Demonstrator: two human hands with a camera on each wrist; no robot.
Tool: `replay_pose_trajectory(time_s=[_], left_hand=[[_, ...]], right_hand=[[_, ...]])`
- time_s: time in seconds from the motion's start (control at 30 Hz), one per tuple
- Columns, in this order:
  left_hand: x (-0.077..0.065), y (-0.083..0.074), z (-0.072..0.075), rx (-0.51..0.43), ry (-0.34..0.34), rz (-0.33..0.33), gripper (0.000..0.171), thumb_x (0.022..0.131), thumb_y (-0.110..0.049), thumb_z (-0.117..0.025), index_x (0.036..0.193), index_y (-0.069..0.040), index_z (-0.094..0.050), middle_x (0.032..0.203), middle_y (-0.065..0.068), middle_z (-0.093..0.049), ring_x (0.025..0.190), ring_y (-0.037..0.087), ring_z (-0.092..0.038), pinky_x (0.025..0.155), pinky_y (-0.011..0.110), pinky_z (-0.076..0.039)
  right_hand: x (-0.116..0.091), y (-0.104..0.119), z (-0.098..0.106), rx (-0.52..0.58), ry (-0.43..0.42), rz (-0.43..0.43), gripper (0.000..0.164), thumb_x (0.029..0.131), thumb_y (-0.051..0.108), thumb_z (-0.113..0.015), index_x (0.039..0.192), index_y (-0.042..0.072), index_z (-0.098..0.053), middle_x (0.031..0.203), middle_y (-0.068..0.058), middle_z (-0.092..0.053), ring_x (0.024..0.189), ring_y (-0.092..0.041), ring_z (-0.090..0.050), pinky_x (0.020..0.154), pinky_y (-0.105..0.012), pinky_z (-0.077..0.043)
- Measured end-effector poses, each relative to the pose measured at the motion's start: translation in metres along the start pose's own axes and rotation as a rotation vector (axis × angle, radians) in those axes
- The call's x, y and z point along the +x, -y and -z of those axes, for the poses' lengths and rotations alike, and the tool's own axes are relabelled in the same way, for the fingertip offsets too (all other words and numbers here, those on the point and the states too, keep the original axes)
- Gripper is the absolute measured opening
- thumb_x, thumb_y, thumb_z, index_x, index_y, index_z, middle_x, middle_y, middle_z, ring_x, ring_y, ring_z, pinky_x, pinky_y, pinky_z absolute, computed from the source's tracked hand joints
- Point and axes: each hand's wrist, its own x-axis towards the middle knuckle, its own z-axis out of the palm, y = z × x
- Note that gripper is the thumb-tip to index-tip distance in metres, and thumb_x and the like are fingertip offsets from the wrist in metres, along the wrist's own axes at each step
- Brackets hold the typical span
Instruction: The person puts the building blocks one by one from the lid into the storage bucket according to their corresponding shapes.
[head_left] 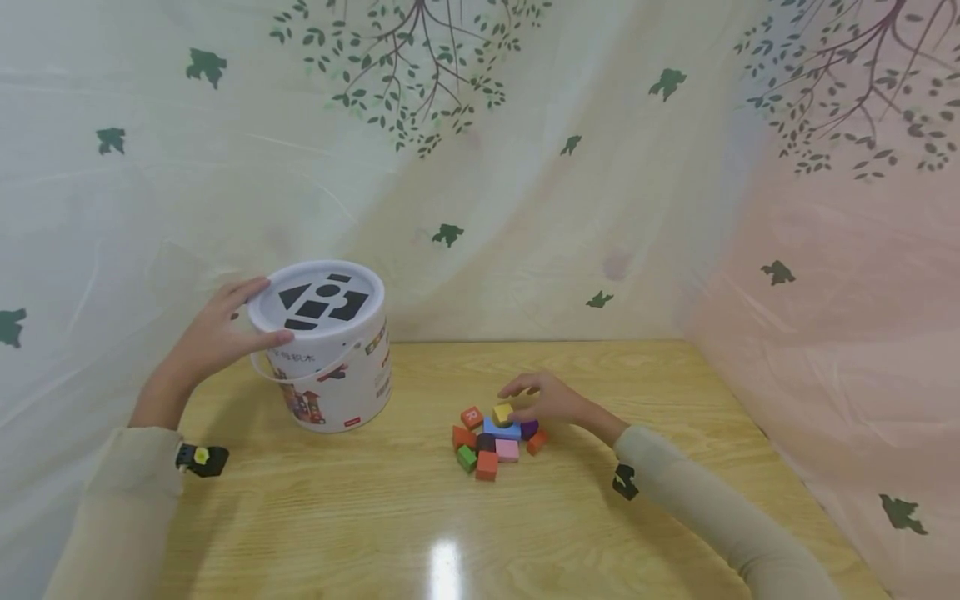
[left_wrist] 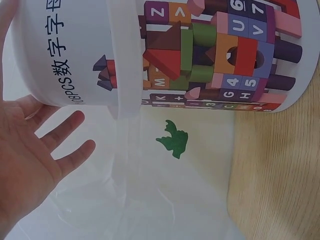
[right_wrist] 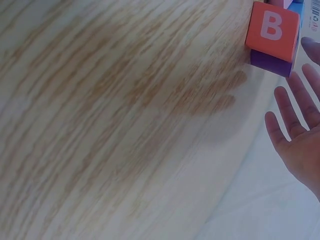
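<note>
My left hand (head_left: pixel 216 333) rests at the left edge of the lid of a white toy-block bucket (head_left: pixel 348 383), thumb in front and a finger behind. In the left wrist view the other fingers stretch out straight beside the bucket. On the right, my right hand (head_left: pixel 558 402) hovers over a small pile of blocks with its fingers spread. Its thumb is close to a yellow block (head_left: pixel 501 412) on a blue block (head_left: pixel 504 431); whether they touch I cannot tell. An orange block lettered B (right_wrist: pixel 272 27) lies near that hand's fingertips in the right wrist view.
Around the blue block lie a red R block (head_left: pixel 471 417), a green block (head_left: pixel 467 458), a pink block (head_left: pixel 507 451) and several others. The lid (head_left: pixel 360 321) has dark shaped holes. A patterned curtain (head_left: pixel 525 275) hangs behind the wooden table (head_left: pixel 337 517).
</note>
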Motion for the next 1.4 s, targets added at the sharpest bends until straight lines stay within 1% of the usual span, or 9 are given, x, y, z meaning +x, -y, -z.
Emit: replay_pose_trajectory(time_s=[0.13, 0.33, 0.57, 0.73, 0.87, 1.03, 1.23, 1.4], left_hand=[[0.001, 0.001, 0.0, 0.0, -0.002, 0.0, 0.107, 0.083, -0.046, -0.083, 0.164, -0.013, -0.02, 0.167, 0.026, -0.016, 0.148, 0.057, -0.021, 0.111, 0.082, -0.022], [0.0, 0.002, -0.001, -0.002, -0.007, 0.002, 0.108, 0.083, -0.046, -0.082, 0.164, -0.014, -0.02, 0.167, 0.025, -0.016, 0.147, 0.057, -0.021, 0.111, 0.082, -0.022], [-0.001, 0.003, -0.003, 0.001, -0.012, 0.007, 0.108, 0.083, -0.047, -0.082, 0.164, -0.015, -0.02, 0.167, 0.026, -0.016, 0.147, 0.058, -0.022, 0.11, 0.082, -0.023], [-0.002, 0.004, -0.004, -0.005, -0.014, 0.009, 0.107, 0.083, -0.046, -0.082, 0.164, -0.015, -0.02, 0.168, 0.025, -0.015, 0.147, 0.057, -0.023, 0.11, 0.082, -0.024], [-0.001, 0.004, -0.004, -0.007, -0.018, 0.005, 0.107, 0.083, -0.046, -0.083, 0.164, -0.015, -0.02, 0.168, 0.025, -0.016, 0.147, 0.057, -0.023, 0.11, 0.081, -0.024], [-0.001, 0.005, -0.004, -0.004, -0.017, 0.009, 0.107, 0.083, -0.046, -0.082, 0.164, -0.015, -0.02, 0.168, 0.024, -0.015, 0.148, 0.057, -0.021, 0.11, 0.082, -0.023], [-0.001, 0.004, -0.004, -0.006, -0.018, 0.008, 0.107, 0.083, -0.047, -0.082, 0.164, -0.016, -0.02, 0.168, 0.024, -0.015, 0.147, 0.056, -0.022, 0.11, 0.082, -0.024], [-0.001, 0.003, -0.004, -0.004, -0.017, 0.008, 0.107, 0.083, -0.047, -0.082, 0.164, -0.016, -0.02, 0.168, 0.024, -0.016, 0.147, 0.056, -0.023, 0.11, 0.081, -0.024]], right_hand=[[0.001, 0.0, -0.001, -0.014, 0.002, 0.009, 0.038, 0.088, 0.023, -0.08, 0.123, 0.011, -0.072, 0.126, -0.004, -0.071, 0.123, -0.027, -0.061, 0.107, -0.051, -0.049], [0.001, 0.002, -0.001, -0.033, 0.012, 0.037, 0.037, 0.089, 0.022, -0.079, 0.123, 0.008, -0.072, 0.126, -0.007, -0.071, 0.122, -0.029, -0.062, 0.105, -0.053, -0.05], [0.004, 0.001, -0.004, -0.03, 0.018, -0.031, 0.036, 0.089, 0.023, -0.079, 0.122, 0.01, -0.073, 0.125, -0.004, -0.072, 0.121, -0.026, -0.063, 0.107, -0.053, -0.049], [0.007, -0.001, -0.005, -0.056, 0.005, -0.045, 0.035, 0.089, 0.023, -0.079, 0.121, 0.011, -0.073, 0.123, -0.004, -0.073, 0.117, -0.024, -0.064, 0.107, -0.053, -0.05], [0.009, -0.002, -0.005, -0.05, -0.008, -0.068, 0.034, 0.088, 0.022, -0.08, 0.12, 0.012, -0.074, 0.122, -0.003, -0.073, 0.116, -0.022, -0.065, 0.107, -0.051, -0.05], [0.013, -0.003, -0.004, -0.052, -0.016, -0.067, 0.035, 0.087, 0.022, -0.081, 0.119, 0.011, -0.074, 0.121, -0.005, -0.074, 0.115, -0.023, -0.066, 0.105, -0.051, -0.052], [0.018, -0.008, -0.004, -0.068, -0.038, -0.075, 0.037, 0.084, 0.024, -0.084, 0.118, 0.012, -0.075, 0.12, -0.003, -0.075, 0.115, -0.022, -0.065, 0.102, -0.045, -0.053], [0.021, -0.012, -0.004, -0.077, -0.033, -0.075, 0.036, 0.084, 0.026, -0.084, 0.117, 0.014, -0.075, 0.121, -0.003, -0.075, 0.116, -0.022, -0.065, 0.102, -0.046, -0.053]])
